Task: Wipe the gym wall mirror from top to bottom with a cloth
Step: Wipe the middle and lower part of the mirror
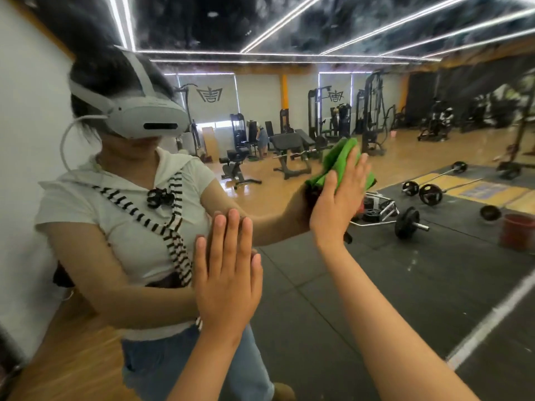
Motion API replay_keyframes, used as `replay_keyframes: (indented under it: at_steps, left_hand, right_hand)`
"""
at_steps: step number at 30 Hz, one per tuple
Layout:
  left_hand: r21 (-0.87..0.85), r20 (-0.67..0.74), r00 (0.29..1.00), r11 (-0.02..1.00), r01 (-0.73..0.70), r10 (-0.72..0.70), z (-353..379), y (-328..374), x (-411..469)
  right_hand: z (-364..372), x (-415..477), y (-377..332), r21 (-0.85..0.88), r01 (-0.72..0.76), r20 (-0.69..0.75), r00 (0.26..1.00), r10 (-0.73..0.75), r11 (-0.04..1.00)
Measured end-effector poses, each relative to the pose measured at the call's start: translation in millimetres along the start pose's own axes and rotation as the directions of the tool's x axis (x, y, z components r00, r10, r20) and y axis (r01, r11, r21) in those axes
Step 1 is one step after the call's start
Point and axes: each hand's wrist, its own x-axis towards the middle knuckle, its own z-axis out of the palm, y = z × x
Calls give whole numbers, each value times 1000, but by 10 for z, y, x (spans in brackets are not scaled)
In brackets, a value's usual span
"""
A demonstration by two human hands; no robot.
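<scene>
The wall mirror (318, 285) fills nearly the whole view and reflects the gym and the person wearing a headset. My right hand (337, 195) lies flat with straight fingers, pressing a green cloth (337, 159) against the glass at about chest height, right of centre. The cloth sticks out above and to the right of the fingers. My left hand (228, 273) is lower and to the left, its palm flat on the mirror with fingers straight and together, holding nothing.
A white wall (26, 140) borders the mirror on the left. In the reflection I see weight benches, cable machines, barbells and plates on black floor mats, and a red bucket (518, 231) at the right.
</scene>
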Motion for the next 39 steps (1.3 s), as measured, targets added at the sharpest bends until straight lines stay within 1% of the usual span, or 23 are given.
replay_keyframes:
  at_steps: [1,2,4,7,9,11,13,15,18,22,23,24,26,27,28,29,30,32,35,36,37,38,39]
  left_hand:
    - [1,5,1000,1000,-3,3,-4,-9,-2]
    - [4,9,1000,1000,-7,7,-5,-17,-4]
    - [3,12,1000,1000,-17,16,-8,-26,-8]
    - [-17,-6,1000,1000,-18,18,-10,-18,1]
    - [-22,-9,1000,1000,-12,12,-14,-10,9]
    - [-25,-4,1000,1000,-13,13,-19,-11,3]
    - [-42,3,1000,999,-5,5,-35,-8,7]
    - [-107,2,1000,994,23,-23,-62,4,14]
    - [-186,9,998,980,69,-69,-88,27,25]
    - [-185,0,996,979,88,-89,-70,40,35]
    - [-182,-3,995,979,93,-95,-65,52,40]
    - [-185,-2,994,977,105,-107,-67,75,47]
    - [-222,19,986,960,168,-168,-82,177,63]
    - [-257,37,975,941,220,-218,-94,254,75]
    - [-296,58,962,915,273,-268,-106,338,94]
    - [-333,73,949,889,314,-307,-114,420,124]
    - [-358,77,944,875,326,-320,-114,491,165]
    - [-351,66,966,900,259,-252,-79,584,259]
    - [-269,45,996,959,83,-74,28,676,441]
    - [-254,45,998,966,46,-36,66,719,505]
    - [-254,49,999,967,24,-12,103,774,560]
    - [-262,56,998,965,11,4,140,836,602]
    - [-266,64,998,964,2,15,177,901,628]
  right_hand:
    - [49,-161,-101,-19,-19,12,1000,19,1000]
    - [94,-320,-217,-44,21,37,999,-19,999]
    - [162,-462,-396,-61,185,118,977,-177,981]
    - [107,-111,-441,-62,474,202,868,-454,879]
    - [24,177,-300,-90,577,223,806,-548,812]
    - [-27,294,-160,-108,513,159,854,-495,851]
    - [0,174,-129,-70,324,66,945,-320,943]
    - [79,-119,-177,-49,214,51,976,-212,976]
    - [129,-508,-198,-78,332,138,937,-320,940]
    - [-85,-226,86,-74,606,270,777,-569,792]
    - [-145,-142,232,-85,617,279,768,-576,782]
    - [-189,-100,390,-100,566,253,810,-529,818]
    - [-216,-218,598,-114,282,131,955,-267,953]
    - [-174,-361,624,-104,114,68,992,-107,988]
    - [-116,-537,592,-94,3,39,999,1,996]
    - [-63,-714,519,-93,-27,45,998,32,995]
    - [-25,-862,453,-98,6,79,997,1,995]
    - [-45,-957,446,-88,162,194,971,-143,983]
    - [-243,-587,780,-86,491,282,847,-452,867]
    - [-312,-441,919,-89,559,297,805,-514,824]
    - [-373,-321,1047,-93,575,297,795,-529,813]
    - [-418,-234,1149,-101,538,273,824,-497,837]
    - [-442,-183,1212,-110,451,227,879,-419,886]
